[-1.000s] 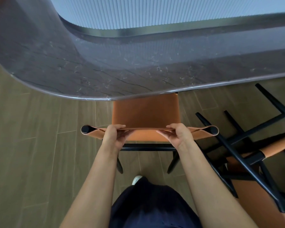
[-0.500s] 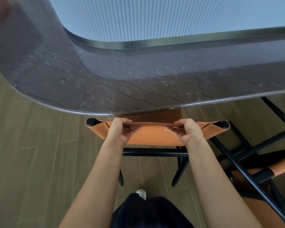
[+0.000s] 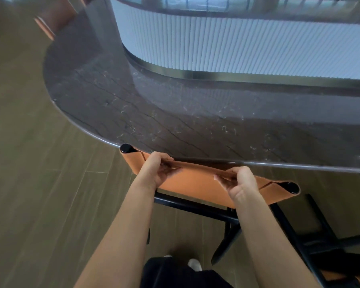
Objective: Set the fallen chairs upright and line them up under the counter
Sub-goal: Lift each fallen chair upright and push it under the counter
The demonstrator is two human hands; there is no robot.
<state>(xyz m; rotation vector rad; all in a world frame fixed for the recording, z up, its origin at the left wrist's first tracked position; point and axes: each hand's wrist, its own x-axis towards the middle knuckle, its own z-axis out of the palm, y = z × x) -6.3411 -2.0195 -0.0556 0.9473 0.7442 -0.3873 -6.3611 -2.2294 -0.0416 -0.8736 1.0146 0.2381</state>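
An upright chair (image 3: 197,187) with an orange leather backrest and black frame stands at the dark marble counter (image 3: 175,117). Its seat is hidden beneath the counter top and the backrest's top edge sits right at the counter's rim. My left hand (image 3: 159,172) grips the top of the backrest near its left end. My right hand (image 3: 240,181) grips the same edge near its right end. A second chair (image 3: 328,246) with black legs lies fallen on the floor at the lower right, partly cut off by the frame.
A white ribbed counter base (image 3: 227,44) rises behind the marble top. Wooden plank flooring (image 3: 40,183) spreads to the left. My dark trousers (image 3: 175,273) and a white shoe tip (image 3: 194,265) show at the bottom. An orange object (image 3: 44,26) shows blurred at the far upper left.
The chair has slid forward until its seat went out of sight under the counter. Both hands kept their grip on the backrest. The view has tilted up and turned.
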